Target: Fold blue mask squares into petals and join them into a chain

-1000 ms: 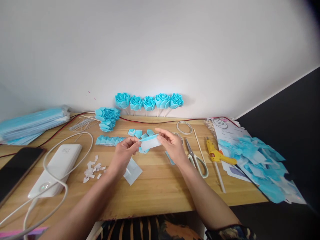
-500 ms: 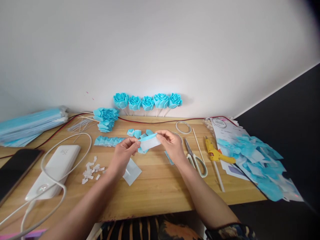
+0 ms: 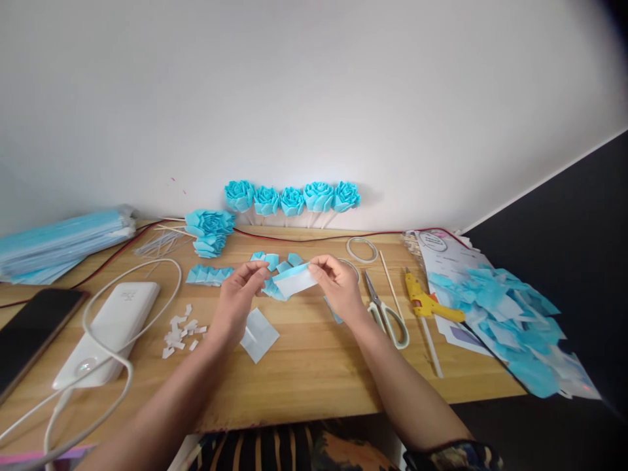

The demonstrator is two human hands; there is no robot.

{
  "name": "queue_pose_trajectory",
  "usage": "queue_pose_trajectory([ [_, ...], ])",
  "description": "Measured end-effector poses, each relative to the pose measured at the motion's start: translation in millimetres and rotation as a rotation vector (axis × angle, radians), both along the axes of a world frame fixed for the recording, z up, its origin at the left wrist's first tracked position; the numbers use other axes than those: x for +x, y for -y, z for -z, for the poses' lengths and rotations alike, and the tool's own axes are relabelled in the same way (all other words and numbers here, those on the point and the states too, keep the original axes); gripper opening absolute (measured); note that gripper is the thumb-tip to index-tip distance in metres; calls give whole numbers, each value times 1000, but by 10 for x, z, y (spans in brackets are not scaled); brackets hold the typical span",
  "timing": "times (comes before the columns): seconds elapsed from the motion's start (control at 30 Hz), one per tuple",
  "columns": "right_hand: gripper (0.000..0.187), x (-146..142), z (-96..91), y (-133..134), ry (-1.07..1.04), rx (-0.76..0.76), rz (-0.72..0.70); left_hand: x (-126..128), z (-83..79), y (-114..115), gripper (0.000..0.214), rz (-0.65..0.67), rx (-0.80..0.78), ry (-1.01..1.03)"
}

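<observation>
My right hand (image 3: 338, 282) pinches a folded piece of blue-and-white non-woven fabric (image 3: 296, 281) by its right end, holding it above the table. Just off the fabric's left end is my left hand (image 3: 239, 291), thumb and forefinger drawn together; whether anything small is between them I cannot make out. Beneath and behind the held piece lie folded blue petals (image 3: 265, 260). A pale fabric square (image 3: 260, 335) rests flat beside my left wrist. To the left, a row of overlapping blue petals (image 3: 209, 275) is partly covered by that hand.
Scissors (image 3: 385, 311), a wooden stick (image 3: 391, 284), a tape roll (image 3: 362, 250) and a yellow glue gun (image 3: 429, 302) lie right. Blue scraps (image 3: 505, 320) are heaped beyond. Blue fabric roses (image 3: 292, 201) lean on the wall. A white power bank (image 3: 110, 333) with cable sits left.
My left hand has let go of the fabric's left end and drawn slightly away to the left. My right hand still holds the piece.
</observation>
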State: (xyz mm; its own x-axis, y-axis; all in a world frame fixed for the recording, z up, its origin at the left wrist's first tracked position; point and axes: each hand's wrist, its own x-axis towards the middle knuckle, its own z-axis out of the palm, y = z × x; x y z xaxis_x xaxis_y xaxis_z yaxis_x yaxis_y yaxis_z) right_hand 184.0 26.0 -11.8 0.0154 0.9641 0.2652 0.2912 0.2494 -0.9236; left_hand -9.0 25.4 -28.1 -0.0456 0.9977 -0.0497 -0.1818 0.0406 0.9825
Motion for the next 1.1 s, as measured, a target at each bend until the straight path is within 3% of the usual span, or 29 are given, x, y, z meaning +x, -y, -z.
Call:
queue_pose_trajectory([
  [0.17,17,-27,2,33,29,9,-48,8,-59,35,16,14,200,-296],
  [0.3,16,-36,-7,46,39,4,-59,30,-84,48,8,45,305,-406],
  [1.1,21,-35,-52,38,73,-18,-64,10,-64,54,15,127,137,-354],
])
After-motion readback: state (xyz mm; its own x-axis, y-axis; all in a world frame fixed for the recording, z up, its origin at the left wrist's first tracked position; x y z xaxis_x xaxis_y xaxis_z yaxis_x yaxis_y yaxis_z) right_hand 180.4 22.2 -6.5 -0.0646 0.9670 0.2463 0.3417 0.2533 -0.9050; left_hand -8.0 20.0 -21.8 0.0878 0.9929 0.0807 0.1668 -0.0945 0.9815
